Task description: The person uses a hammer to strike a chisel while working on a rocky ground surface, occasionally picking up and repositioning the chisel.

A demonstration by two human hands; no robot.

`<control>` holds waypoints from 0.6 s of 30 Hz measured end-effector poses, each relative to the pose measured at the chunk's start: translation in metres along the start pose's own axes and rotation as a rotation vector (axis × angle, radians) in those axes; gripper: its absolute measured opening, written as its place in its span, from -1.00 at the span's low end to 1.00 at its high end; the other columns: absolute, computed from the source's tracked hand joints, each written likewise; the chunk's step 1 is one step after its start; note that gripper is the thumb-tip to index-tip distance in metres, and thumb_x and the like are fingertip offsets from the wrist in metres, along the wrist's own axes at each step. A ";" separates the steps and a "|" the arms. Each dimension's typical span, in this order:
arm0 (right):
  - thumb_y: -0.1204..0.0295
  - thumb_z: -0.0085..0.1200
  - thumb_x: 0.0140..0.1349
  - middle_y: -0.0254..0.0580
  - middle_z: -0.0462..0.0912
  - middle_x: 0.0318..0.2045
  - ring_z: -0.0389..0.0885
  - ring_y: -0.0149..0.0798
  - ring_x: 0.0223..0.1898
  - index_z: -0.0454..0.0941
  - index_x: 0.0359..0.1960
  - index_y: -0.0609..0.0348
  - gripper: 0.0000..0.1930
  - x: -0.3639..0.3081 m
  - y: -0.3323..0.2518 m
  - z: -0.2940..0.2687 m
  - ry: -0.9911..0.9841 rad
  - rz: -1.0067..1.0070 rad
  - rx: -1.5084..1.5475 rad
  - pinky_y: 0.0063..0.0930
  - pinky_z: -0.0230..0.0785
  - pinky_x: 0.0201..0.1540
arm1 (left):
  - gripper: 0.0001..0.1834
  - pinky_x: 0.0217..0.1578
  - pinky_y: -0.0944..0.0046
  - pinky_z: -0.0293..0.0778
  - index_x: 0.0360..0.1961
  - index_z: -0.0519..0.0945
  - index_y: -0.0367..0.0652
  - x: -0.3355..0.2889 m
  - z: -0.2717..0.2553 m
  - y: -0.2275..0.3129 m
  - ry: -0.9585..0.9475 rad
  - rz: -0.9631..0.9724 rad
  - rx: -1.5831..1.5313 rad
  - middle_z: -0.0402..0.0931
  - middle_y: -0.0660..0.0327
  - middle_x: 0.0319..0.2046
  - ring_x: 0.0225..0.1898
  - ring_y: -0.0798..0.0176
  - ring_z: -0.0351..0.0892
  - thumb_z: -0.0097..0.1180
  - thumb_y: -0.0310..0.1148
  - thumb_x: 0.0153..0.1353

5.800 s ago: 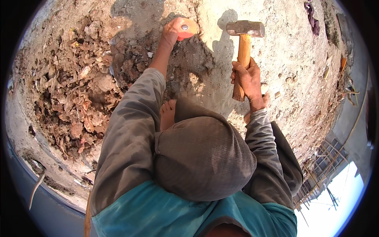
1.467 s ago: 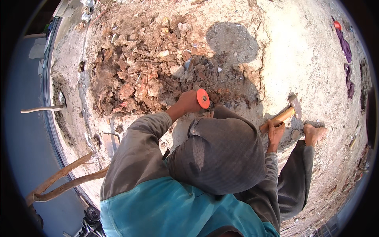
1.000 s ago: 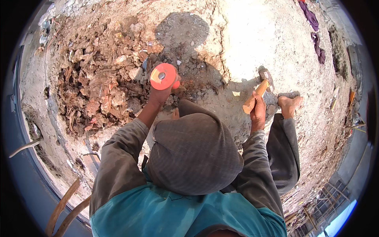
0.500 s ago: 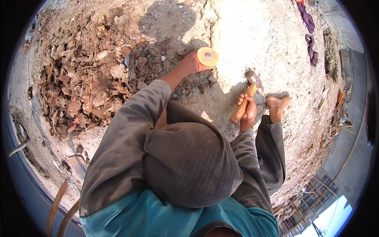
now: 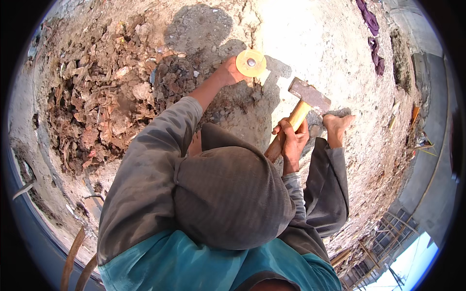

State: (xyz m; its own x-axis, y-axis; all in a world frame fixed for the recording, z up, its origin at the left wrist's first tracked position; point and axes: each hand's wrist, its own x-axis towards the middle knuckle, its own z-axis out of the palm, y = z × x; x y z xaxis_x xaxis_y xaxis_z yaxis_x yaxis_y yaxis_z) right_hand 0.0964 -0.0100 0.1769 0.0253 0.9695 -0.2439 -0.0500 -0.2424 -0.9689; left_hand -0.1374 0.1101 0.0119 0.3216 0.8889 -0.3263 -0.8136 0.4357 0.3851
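My left hand [image 5: 230,72] is closed round a chisel with a round yellow hand guard [image 5: 259,66]. From above, its metal striking end [image 5: 251,62] shows in the middle of the disc; the shaft and tip are hidden below. To the right, my right hand [image 5: 294,143] grips the wooden handle of a hammer [image 5: 309,95]. Its heavy, block-shaped grey head is raised off the ground, right of the guard and apart from it. The handle's lower end lies partly behind dark grey cloth [image 5: 233,194]. A bare foot [image 5: 337,127] rests beside the hammer head.
A heap of broken brown clods and flakes [image 5: 104,104] covers the ground at left. Dark purple cloth [image 5: 369,19] lies at the far right. Along the right side runs a grey concrete wall [image 5: 434,97]. Curved wooden pieces [image 5: 72,257] stick up at lower left.
The hammer has risen from near the ground toward me, its head now larger and its handle drawn back. My right hand has lifted with it. The chisel guard has shifted slightly left and up.
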 end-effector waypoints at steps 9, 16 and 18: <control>0.58 0.15 0.17 -0.18 0.58 -0.50 0.58 -0.37 -0.56 0.47 -0.30 0.33 -0.88 0.019 -0.123 0.067 -0.189 -0.189 -0.315 -0.49 0.47 -0.49 | -0.53 0.18 0.15 0.42 0.27 0.31 -0.09 0.012 -0.003 -0.004 -0.343 -0.067 0.163 0.33 0.17 0.24 0.21 0.18 0.39 -0.02 -0.27 0.36; 0.52 0.18 0.23 -0.31 0.55 -0.55 0.46 -0.53 -0.55 0.50 -0.22 0.33 -0.83 0.049 -0.094 0.073 -0.336 -0.423 -0.800 -0.66 0.33 -0.48 | -0.44 0.28 0.20 0.28 0.28 0.31 -0.07 -0.008 0.001 0.002 -0.271 0.232 1.396 0.35 0.24 0.23 0.24 0.23 0.35 0.15 -0.32 0.27; 0.50 0.16 0.19 -0.21 0.56 -0.63 0.50 -0.42 -0.61 0.49 -0.09 0.35 -0.73 0.058 -0.079 0.066 -0.405 -0.102 -1.159 -0.44 0.35 -0.55 | -0.43 0.29 0.22 0.27 0.27 0.31 -0.07 -0.010 0.008 0.005 -0.267 0.299 1.567 0.34 0.23 0.23 0.24 0.23 0.34 0.18 -0.32 0.26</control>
State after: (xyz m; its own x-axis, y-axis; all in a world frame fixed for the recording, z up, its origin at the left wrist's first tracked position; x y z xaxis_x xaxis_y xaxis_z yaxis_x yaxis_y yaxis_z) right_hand 0.0362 0.0676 0.2422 -0.3445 0.8773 -0.3341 0.8547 0.1460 -0.4981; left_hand -0.1408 0.1045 0.0238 0.4576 0.8892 0.0052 0.3553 -0.1883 0.9156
